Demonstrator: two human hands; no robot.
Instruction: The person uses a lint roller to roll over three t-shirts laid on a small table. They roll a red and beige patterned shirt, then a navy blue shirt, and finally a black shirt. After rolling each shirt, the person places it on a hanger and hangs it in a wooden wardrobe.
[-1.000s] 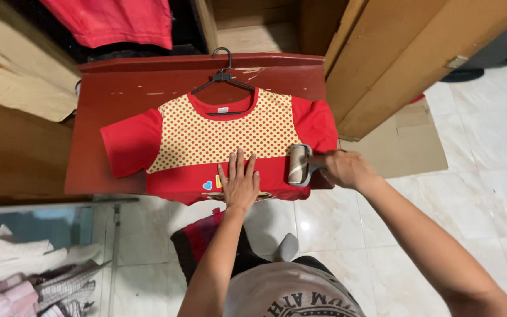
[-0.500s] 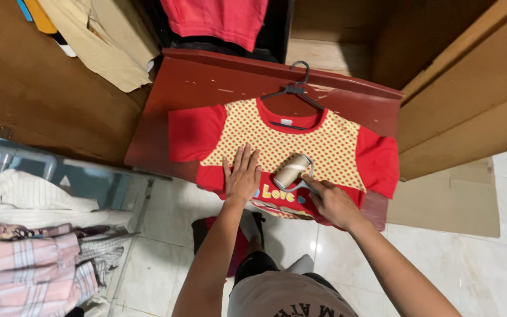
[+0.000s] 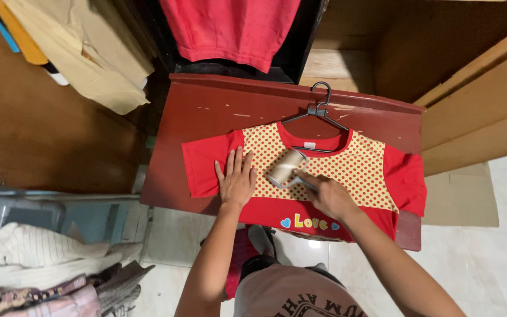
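A small red shirt with a cream, red-dotted chest panel lies flat on a dark red board, still on its dark hanger. My left hand presses flat on the shirt's left side, fingers spread, where sleeve meets dotted panel. My right hand grips the handle of a lint roller, whose pale roll rests on the dotted panel just right of my left hand.
A red garment hangs above the board's far edge. Beige and yellow clothes hang at upper left. A pile of folded clothes lies at lower left. Wooden panels stand at right, cardboard on the tiled floor.
The lint roller has travelled from the shirt's right hem edge up and left across the dotted panel. My left hand slid left from the hem to the left sleeve area. The view shifted.
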